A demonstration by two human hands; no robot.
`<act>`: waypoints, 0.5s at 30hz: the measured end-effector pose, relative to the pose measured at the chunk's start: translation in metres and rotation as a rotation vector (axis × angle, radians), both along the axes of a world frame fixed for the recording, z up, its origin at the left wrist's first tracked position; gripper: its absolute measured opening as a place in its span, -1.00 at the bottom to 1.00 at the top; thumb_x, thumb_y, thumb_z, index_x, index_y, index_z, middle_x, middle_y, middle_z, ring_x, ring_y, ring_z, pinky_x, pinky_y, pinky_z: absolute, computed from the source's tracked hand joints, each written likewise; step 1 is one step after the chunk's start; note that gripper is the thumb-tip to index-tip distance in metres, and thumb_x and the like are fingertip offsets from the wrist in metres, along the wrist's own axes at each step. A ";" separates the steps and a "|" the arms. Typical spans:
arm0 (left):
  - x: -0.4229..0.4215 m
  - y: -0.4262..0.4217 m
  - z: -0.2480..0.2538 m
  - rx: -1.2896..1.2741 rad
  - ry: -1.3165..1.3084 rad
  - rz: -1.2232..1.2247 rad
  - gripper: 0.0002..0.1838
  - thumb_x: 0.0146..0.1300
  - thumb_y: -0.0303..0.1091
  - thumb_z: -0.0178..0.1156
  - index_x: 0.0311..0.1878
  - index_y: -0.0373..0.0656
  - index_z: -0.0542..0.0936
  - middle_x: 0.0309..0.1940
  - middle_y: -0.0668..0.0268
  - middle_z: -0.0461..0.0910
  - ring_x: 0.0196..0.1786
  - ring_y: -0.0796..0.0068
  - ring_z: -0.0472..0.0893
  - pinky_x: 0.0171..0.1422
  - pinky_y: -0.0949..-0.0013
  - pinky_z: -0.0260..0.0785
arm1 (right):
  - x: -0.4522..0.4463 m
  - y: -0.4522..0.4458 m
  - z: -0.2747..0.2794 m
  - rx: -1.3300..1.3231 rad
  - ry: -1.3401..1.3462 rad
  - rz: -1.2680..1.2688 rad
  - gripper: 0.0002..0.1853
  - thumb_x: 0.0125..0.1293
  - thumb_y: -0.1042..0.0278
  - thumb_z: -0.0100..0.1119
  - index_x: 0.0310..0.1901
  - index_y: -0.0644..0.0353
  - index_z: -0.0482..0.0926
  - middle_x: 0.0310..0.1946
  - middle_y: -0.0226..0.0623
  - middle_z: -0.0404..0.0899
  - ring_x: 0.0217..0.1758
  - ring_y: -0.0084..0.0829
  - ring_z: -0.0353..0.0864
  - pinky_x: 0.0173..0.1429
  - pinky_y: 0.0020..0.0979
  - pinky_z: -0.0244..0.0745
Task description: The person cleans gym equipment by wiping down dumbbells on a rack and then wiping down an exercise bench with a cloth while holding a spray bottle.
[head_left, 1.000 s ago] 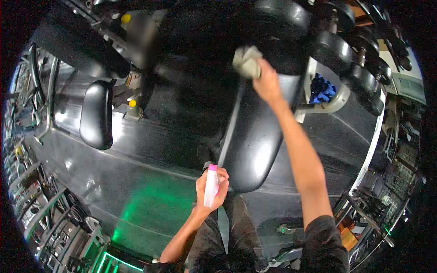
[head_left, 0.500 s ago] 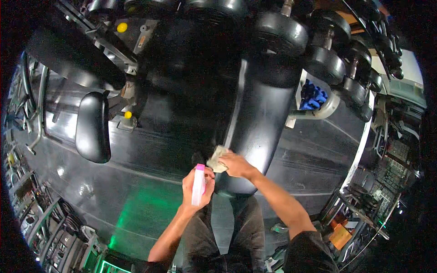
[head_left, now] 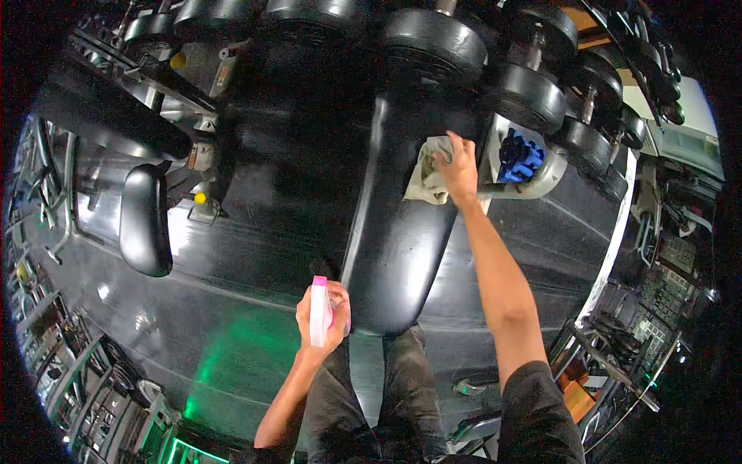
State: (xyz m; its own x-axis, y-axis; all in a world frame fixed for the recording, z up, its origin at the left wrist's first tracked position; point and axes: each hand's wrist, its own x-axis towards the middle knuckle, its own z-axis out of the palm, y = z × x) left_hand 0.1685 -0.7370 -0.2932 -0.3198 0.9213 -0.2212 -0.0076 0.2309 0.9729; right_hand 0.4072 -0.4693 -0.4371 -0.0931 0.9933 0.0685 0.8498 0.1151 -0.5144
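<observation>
My left hand (head_left: pixel 332 319) is wrapped round a spray bottle (head_left: pixel 318 313) with a white top and a pink nozzle; the bottle's lower part is hidden beneath the hand. It is held near the close end of a black padded bench (head_left: pixel 386 255). Farther along the bench, my right hand (head_left: pixel 461 168) grips a pale cloth (head_left: pixel 427 174), which lies against the pad near its right edge. Part of the cloth spreads out to the left of my fingers.
Large dumbbells (head_left: pixel 437 42) line a rack across the far side. Right of the bench, a light-coloured holder (head_left: pixel 541 182) contains blue objects (head_left: pixel 519 156). Another machine with a black seat pad (head_left: pixel 145 220) stands at left. My legs (head_left: pixel 394 387) are at the bench's near end.
My right hand has moved the cloth from the near left edge of the bench to its far right part. My left hand, still holding the spray bottle, has shifted slightly left in view.
</observation>
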 end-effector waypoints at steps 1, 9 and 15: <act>0.007 0.001 0.003 -0.018 -0.042 0.012 -0.84 0.13 -0.56 0.17 -0.20 -0.29 0.48 -0.34 0.24 0.59 -0.38 0.54 0.55 -0.27 0.48 0.42 | 0.001 -0.006 -0.007 0.000 -0.075 0.065 -0.41 0.13 0.23 0.34 0.22 -0.05 0.38 0.09 -0.14 0.39 0.17 -0.01 0.42 0.15 -0.08 0.44; 0.045 0.013 0.011 -0.003 -0.078 0.082 -0.83 0.20 -0.46 0.21 -0.20 -0.31 0.47 -0.34 0.19 0.58 -0.40 0.52 0.56 -0.29 0.48 0.42 | -0.006 -0.050 0.002 0.025 -0.256 0.222 -0.25 0.07 0.18 0.38 0.32 -0.01 0.28 0.20 -0.20 0.36 0.16 -0.08 0.40 0.23 -0.08 0.35; 0.054 0.017 0.005 0.031 0.006 0.044 -0.86 0.21 -0.45 0.19 -0.24 -0.31 0.48 -0.35 0.18 0.57 -0.38 0.48 0.56 -0.27 0.45 0.41 | -0.007 0.023 -0.002 0.208 -0.118 0.119 -0.37 0.09 0.47 0.31 0.23 -0.13 0.40 0.09 -0.24 0.41 0.05 -0.04 0.47 0.11 -0.13 0.48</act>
State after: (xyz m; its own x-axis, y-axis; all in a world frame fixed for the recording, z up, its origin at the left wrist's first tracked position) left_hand 0.2226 -0.7201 -0.2880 -0.3610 0.9128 -0.1911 -0.0113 0.2007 0.9796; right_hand 0.3998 -0.4462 -0.4394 -0.2283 0.9403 0.2522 0.8765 0.3113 -0.3671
